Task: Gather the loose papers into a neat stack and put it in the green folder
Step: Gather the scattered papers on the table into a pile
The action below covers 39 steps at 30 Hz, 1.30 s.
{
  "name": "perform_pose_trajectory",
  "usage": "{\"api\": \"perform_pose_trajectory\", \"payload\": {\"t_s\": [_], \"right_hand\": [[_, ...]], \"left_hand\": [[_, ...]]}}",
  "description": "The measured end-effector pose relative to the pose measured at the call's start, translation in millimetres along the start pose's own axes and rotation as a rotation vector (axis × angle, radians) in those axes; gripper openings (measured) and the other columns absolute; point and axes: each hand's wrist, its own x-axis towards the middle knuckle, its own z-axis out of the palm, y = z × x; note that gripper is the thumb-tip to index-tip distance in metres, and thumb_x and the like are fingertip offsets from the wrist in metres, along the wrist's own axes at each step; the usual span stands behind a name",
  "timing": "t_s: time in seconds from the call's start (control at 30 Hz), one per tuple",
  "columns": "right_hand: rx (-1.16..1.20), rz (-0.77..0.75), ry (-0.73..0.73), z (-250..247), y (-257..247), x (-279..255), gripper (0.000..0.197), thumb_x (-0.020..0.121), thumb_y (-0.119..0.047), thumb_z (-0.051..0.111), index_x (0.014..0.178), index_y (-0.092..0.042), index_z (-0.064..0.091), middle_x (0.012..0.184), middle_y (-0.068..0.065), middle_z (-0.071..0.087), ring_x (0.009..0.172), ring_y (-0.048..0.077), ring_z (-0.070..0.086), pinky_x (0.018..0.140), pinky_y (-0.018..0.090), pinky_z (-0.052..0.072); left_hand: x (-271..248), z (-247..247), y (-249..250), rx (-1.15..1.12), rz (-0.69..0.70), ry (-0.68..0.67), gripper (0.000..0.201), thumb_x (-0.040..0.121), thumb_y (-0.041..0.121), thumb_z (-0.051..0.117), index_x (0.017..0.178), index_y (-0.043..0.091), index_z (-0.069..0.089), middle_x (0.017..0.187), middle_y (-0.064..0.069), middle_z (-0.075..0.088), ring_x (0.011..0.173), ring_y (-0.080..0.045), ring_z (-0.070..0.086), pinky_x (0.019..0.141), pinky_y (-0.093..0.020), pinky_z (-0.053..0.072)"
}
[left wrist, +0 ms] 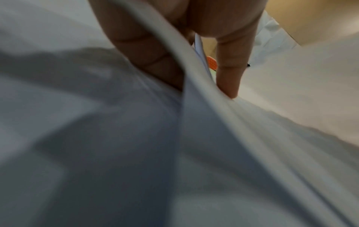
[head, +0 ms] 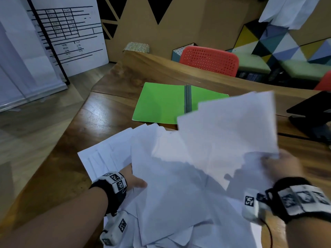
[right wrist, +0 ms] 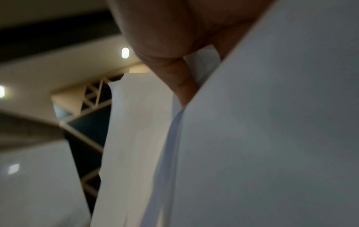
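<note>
An open green folder (head: 161,102) lies flat on the wooden table (head: 75,133), beyond a spread of loose white papers (head: 111,153). My right hand (head: 281,165) pinches a fanned bunch of sheets (head: 232,126) by their near right corner and holds them tilted up over the folder's right half. In the right wrist view a finger (right wrist: 180,86) presses on those sheets (right wrist: 272,122). My left hand (head: 136,181) is slid into the left side of the pile, its fingers hidden under paper. The left wrist view shows a sheet edge (left wrist: 194,79) held between the fingers (left wrist: 231,69).
A black laptop (head: 311,111) and a cable sit at the table's right side. A red chair (head: 209,59) stands behind the far edge. The table's left edge drops to the floor (head: 35,122) close beside the papers. A printed board (head: 68,33) leans at back left.
</note>
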Motion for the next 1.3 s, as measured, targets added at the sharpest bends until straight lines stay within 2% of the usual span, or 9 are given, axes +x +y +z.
{"api": "perform_pose_trajectory", "payload": {"t_s": [0.17,0.27,0.4,0.5,0.63,0.73,0.97,1.07,1.3], "right_hand": [[0.487,-0.010,0.125,-52,-14,-5,0.044,0.084,-0.013,0.059,0.125,0.000,0.051,0.075,-0.015,0.068,0.048,-0.002,0.062,0.068,0.029,0.046],[0.366,0.001,0.116,-34,-24,-14,0.032,0.086,-0.010,0.058,0.115,0.002,0.058,0.097,0.005,0.065,0.087,0.019,0.062,0.073,0.030,0.039],[0.234,0.023,-0.027,26,-4,-26,0.025,0.086,-0.005,0.055,0.109,0.006,0.056,0.111,0.026,0.064,0.090,0.030,0.058,0.076,0.034,0.042],[0.108,0.081,-0.121,65,17,-45,0.030,0.091,-0.013,0.051,0.114,0.005,0.052,0.112,0.027,0.061,0.095,0.037,0.057,0.076,0.034,0.041],[-0.087,0.023,-0.358,96,33,-69,0.030,0.096,-0.017,0.040,0.113,0.005,0.054,0.119,0.027,0.058,0.108,0.037,0.054,0.085,0.034,0.042],[-0.306,-0.025,-0.454,91,40,-59,0.033,0.097,-0.016,0.037,0.112,0.002,0.061,0.123,0.021,0.059,0.114,0.033,0.054,0.093,0.031,0.040],[-0.377,-0.065,-0.235,51,49,-10,0.027,0.094,-0.012,0.043,0.113,-0.004,0.061,0.110,0.021,0.065,0.098,0.036,0.060,0.077,0.032,0.042],[-0.285,-0.100,-0.298,46,43,0,0.022,0.094,-0.011,0.046,0.107,-0.005,0.062,0.090,0.015,0.061,0.073,0.028,0.055,0.066,0.029,0.043],[-0.332,-0.180,-0.451,69,17,2,0.015,0.095,-0.021,0.046,0.108,-0.023,0.053,0.118,0.014,0.062,0.089,0.025,0.055,0.071,0.026,0.038]], "left_hand": [[-1,-4,0,-0.025,0.067,-0.060,0.101,0.031,0.041,0.078,0.125,0.022,0.045,0.117,-0.003,0.062,0.112,-0.023,0.056,0.094,-0.036,0.044],[-1,-4,-1,-0.040,0.063,-0.057,0.094,0.034,0.034,0.077,0.122,0.019,0.049,0.110,-0.003,0.063,0.107,-0.023,0.058,0.090,-0.034,0.045],[-7,-2,2,-0.063,0.065,-0.054,0.086,0.044,0.026,0.077,0.125,0.017,0.049,0.112,-0.004,0.064,0.104,-0.022,0.058,0.087,-0.031,0.043],[-11,-3,6,-0.093,0.132,-0.109,0.078,0.056,0.033,0.082,0.123,0.024,0.045,0.122,-0.002,0.059,0.112,-0.019,0.054,0.093,-0.030,0.039],[-3,-1,-4,-0.167,0.186,-0.112,0.118,0.026,0.072,0.078,0.130,0.027,0.044,0.125,0.006,0.058,0.119,-0.016,0.052,0.102,-0.034,0.039],[-8,-2,-2,-0.235,0.188,-0.137,0.099,0.023,0.072,0.078,0.111,0.034,0.053,0.113,0.011,0.063,0.109,-0.013,0.058,0.101,-0.034,0.041],[-2,5,3,-0.327,-0.031,0.075,0.064,0.090,0.053,0.039,0.138,0.012,0.040,0.145,-0.009,0.044,0.133,-0.027,0.040,0.115,-0.035,0.025],[5,5,1,-0.347,-0.140,0.143,0.069,0.091,0.055,0.032,0.141,0.007,0.034,0.150,-0.013,0.034,0.139,-0.029,0.033,0.118,-0.037,0.019],[8,3,-2,-0.170,-0.112,0.042,0.051,0.094,0.033,0.047,0.138,0.010,0.039,0.141,-0.013,0.048,0.129,-0.031,0.046,0.111,-0.040,0.033]]}}
